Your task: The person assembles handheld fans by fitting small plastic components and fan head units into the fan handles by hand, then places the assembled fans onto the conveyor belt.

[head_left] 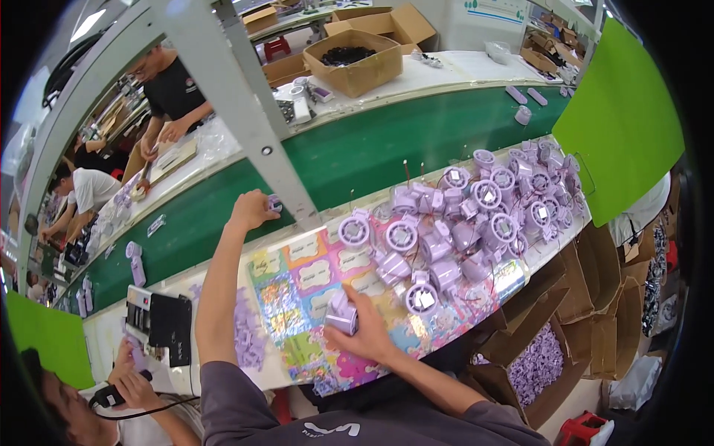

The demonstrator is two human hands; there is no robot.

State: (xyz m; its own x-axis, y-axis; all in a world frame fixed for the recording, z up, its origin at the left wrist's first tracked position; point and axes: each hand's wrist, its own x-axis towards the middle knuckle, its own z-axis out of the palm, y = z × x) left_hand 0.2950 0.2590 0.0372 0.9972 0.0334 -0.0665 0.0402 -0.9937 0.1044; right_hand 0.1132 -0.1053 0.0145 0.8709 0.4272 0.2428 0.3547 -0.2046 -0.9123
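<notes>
My right hand (367,331) is closed round a lilac plastic housing (341,313), held low over a mat (312,275) printed with bright coloured squares. Stretched out to the far side, my left hand (253,211) grips a small lilac part (275,203) at the near side of the green conveyor belt (335,160); the fingers hide most of it. To the right of both hands lies a big heap of lilac fan housings (487,195), several with thin wires sticking up. Small lilac pieces (248,331) lie loose left of the mat.
A grey metal post (256,141) rises just beyond my left hand. At lower left, a co-worker (67,401) holds a black power tool (111,395) beside a black box (169,327). Cardboard boxes (543,305) stand at the right, one holding small lilac parts.
</notes>
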